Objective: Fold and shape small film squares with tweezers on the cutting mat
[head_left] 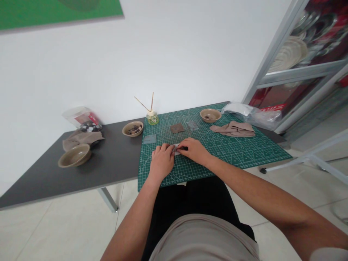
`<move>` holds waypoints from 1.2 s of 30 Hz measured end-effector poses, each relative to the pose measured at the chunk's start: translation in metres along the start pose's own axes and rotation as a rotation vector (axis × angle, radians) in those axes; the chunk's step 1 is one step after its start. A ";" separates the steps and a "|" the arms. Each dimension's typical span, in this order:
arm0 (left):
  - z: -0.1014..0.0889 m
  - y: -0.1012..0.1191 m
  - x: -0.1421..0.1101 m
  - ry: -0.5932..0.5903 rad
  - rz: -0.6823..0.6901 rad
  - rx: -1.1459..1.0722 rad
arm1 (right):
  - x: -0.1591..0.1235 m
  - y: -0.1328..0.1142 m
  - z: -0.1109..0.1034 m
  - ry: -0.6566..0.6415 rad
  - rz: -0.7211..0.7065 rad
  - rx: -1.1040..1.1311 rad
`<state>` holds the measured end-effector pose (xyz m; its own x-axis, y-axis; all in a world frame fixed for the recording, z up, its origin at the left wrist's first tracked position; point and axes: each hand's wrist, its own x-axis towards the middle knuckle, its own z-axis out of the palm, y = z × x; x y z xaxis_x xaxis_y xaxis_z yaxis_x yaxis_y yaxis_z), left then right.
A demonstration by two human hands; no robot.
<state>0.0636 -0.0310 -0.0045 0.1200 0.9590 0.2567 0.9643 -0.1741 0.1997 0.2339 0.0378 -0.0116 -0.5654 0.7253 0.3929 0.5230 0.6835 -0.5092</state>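
Close together over the green cutting mat (163,174), my two hands meet at a small flat whitish piece (177,152). My left hand (162,159) presses thumb and fingertips on its left side. From the right, my right hand (195,149) has its fingertips pinched at the same piece; a tiny dark bit seems to be between them, too small to name. Just beyond the hands lie a brown square (177,128) and a clear plastic piece (192,125). A grey-blue square sheet (150,139) rests left of them on the mat.
A bowl of dark and brown bits (133,129) stands left of a reed diffuser (152,117). Another bowl (210,115) and a brown cloth (234,129) are at right, near plastic bags (252,113). Far left are a bowl (74,156), a cloth (81,138) and a clear container (83,117).
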 end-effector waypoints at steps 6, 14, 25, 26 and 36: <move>-0.001 0.005 -0.002 -0.028 -0.015 0.107 | 0.001 -0.003 0.000 -0.052 -0.060 0.017; -0.004 0.008 -0.003 -0.060 -0.033 0.154 | 0.003 -0.004 -0.002 -0.057 0.022 -0.029; -0.002 0.007 -0.001 -0.060 -0.034 0.115 | 0.009 -0.006 -0.010 -0.159 -0.023 -0.060; -0.002 0.006 -0.001 -0.058 -0.036 0.105 | 0.011 -0.007 -0.008 -0.162 -0.025 -0.071; -0.001 0.006 -0.001 -0.026 -0.084 0.049 | 0.009 -0.002 -0.001 -0.117 -0.053 0.043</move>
<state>0.0687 -0.0330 -0.0024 0.0437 0.9754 0.2160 0.9815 -0.0823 0.1731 0.2285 0.0425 -0.0063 -0.6629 0.6723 0.3295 0.4641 0.7143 -0.5238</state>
